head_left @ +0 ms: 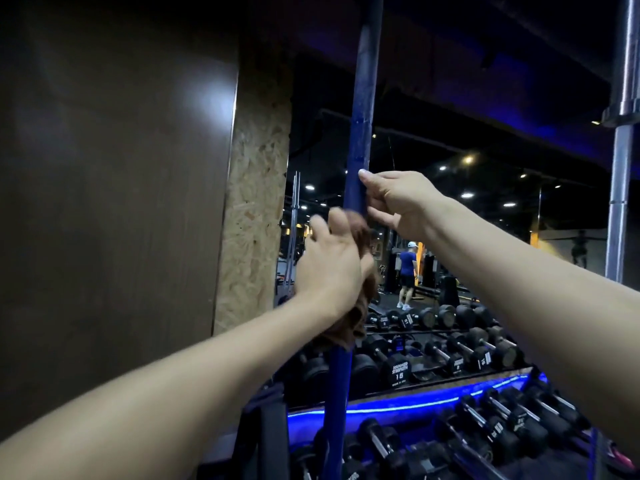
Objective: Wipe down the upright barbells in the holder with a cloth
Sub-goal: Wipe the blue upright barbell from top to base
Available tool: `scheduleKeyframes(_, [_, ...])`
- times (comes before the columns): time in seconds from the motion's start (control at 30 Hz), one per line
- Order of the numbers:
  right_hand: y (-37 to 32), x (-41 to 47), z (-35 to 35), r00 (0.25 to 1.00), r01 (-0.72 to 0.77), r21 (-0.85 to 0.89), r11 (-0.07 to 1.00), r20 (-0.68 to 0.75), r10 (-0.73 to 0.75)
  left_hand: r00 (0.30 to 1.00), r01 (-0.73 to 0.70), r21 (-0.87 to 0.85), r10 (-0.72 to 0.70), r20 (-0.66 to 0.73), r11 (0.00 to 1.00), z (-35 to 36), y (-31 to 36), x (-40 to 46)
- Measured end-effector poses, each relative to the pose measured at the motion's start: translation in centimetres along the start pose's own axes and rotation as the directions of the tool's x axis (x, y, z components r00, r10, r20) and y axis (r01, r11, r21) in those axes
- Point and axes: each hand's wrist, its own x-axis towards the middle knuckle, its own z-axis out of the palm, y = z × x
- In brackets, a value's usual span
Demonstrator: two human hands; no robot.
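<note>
Barbell (358, 133), blue, stands upright; our left hand (329, 268) wraps the cloth (360, 306) round it, just below our right hand (398, 202) pinching the shaft; we judge the stroke runs along it.

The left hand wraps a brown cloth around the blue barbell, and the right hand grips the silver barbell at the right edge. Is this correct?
Not quite. In the head view the right hand grips the same blue barbell, just above the brown cloth that the left hand wraps around it. Nothing touches the silver barbell.
</note>
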Motion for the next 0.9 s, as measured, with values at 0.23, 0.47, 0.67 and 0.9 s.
scheduleKeyframes(0.23, [-0.6, -0.4, -0.2, 1.0, 0.005, -0.021, 1.0, -0.014, -0.005, 0.994, 0.012, 0.003, -0.012, 0.108, 1.0, 0.1, -1.0, -1.9])
scheduleKeyframes(0.47, [-0.3, -0.3, -0.2, 1.0, 0.001, -0.034, 0.999, -0.006, -0.001, 1.0, -0.005, -0.067, 0.005, -0.006, 0.998, -1.4, 0.7, 2.5])
scheduleKeyframes(0.67, [0.1, -0.8, 0.1, 0.999, 0.006, 0.028, 1.0, -0.047, -0.005, 0.983, 0.026, 0.118, -0.046, 0.175, 0.993, 2.2, -1.9, -5.3])
scheduleKeyframes(0.9, [1.0, -2.7, 0.3, 1.0, 0.009, 0.061, 0.998, -0.004, -0.008, 0.997, 0.022, -0.047, -0.018, 0.08, 0.999, -0.2, -1.0, -2.0])
